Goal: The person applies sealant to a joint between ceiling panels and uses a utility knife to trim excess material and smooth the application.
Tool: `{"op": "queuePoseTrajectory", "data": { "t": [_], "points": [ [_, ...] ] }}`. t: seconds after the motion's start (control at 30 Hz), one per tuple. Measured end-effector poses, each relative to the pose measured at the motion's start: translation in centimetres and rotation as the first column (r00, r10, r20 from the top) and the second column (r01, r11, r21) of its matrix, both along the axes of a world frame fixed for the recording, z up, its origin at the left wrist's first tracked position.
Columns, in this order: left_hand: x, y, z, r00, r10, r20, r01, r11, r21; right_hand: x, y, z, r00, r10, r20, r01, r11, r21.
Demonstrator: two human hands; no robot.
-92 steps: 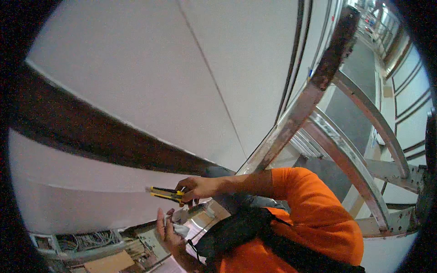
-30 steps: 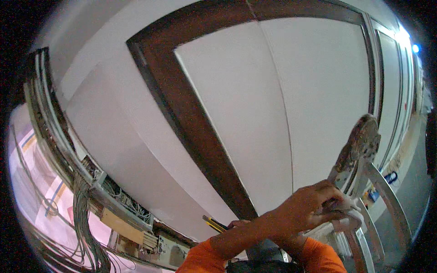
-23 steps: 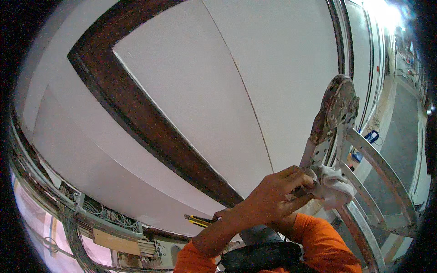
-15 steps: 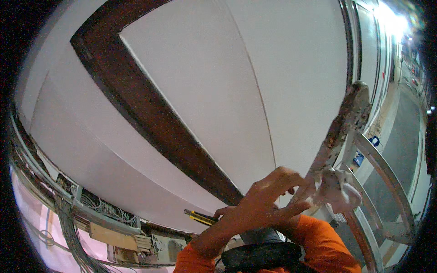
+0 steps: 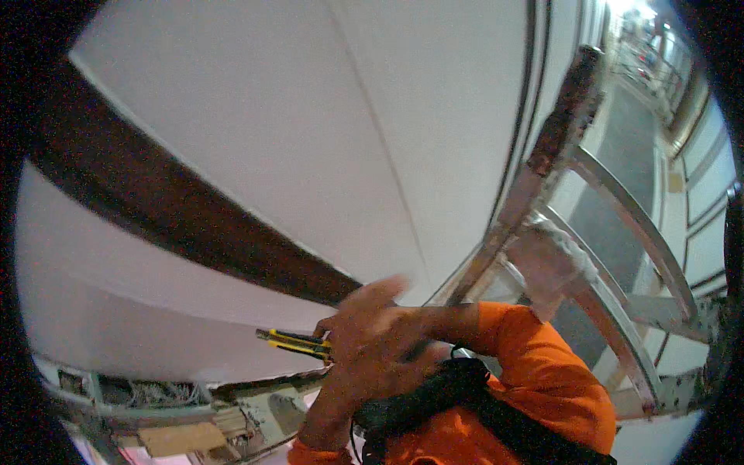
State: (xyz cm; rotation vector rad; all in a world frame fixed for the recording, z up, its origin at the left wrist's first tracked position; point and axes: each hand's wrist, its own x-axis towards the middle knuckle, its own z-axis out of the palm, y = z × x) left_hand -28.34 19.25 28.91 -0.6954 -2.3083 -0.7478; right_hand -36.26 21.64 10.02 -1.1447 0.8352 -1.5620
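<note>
My two hands meet, blurred, low in the middle of the view. My right hand (image 5: 339,332), on an orange-sleeved arm that comes in from the right, is closed on a yellow and black utility knife (image 5: 291,341) that points left. My left hand (image 5: 370,373) rises from the lower edge and overlaps the right hand, with its fingers loosely spread and nothing seen in it. A crumpled white cloth (image 5: 559,256) lies on an upper step of the metal ladder (image 5: 542,167), apart from both hands.
A white panelled wall (image 5: 310,132) crossed by a dark brown band (image 5: 178,221) fills the view. Below it an open gap shows cable bundles (image 5: 163,391) and boxes. A black strap (image 5: 457,395) crosses my orange top. A corridor floor (image 5: 628,147) runs off to the right.
My left hand has let go of the white cloth at the ladder top and dropped back to my right hand. The view has swung down and left, so the ladder now sits right.
</note>
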Motion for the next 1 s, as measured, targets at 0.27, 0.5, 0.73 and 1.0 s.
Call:
{"op": "queuePoseTrajectory", "data": {
  "t": [0.27,0.5,0.73,1.0],
  "points": [
    [-9.5,9.6,3.6,0.882,-0.458,-0.109,0.419,0.870,-0.261,-2.9,2.2,1.8,0.994,-0.080,-0.069,0.085,0.994,0.067],
    [-7.5,8.7,2.2,0.898,-0.428,-0.103,0.416,0.902,-0.119,-1.9,4.2,1.2,0.988,-0.135,-0.077,0.140,0.989,0.052],
    [-6.4,12.7,0.6,0.916,-0.395,-0.064,0.398,0.916,0.044,-1.6,3.3,0.8,0.993,-0.084,-0.086,0.089,0.994,0.056],
    [-4.8,9.0,1.0,0.909,-0.408,0.088,0.414,0.909,-0.056,-1.3,2.9,0.8,0.994,-0.080,-0.078,0.085,0.994,0.064]
  ]
}}
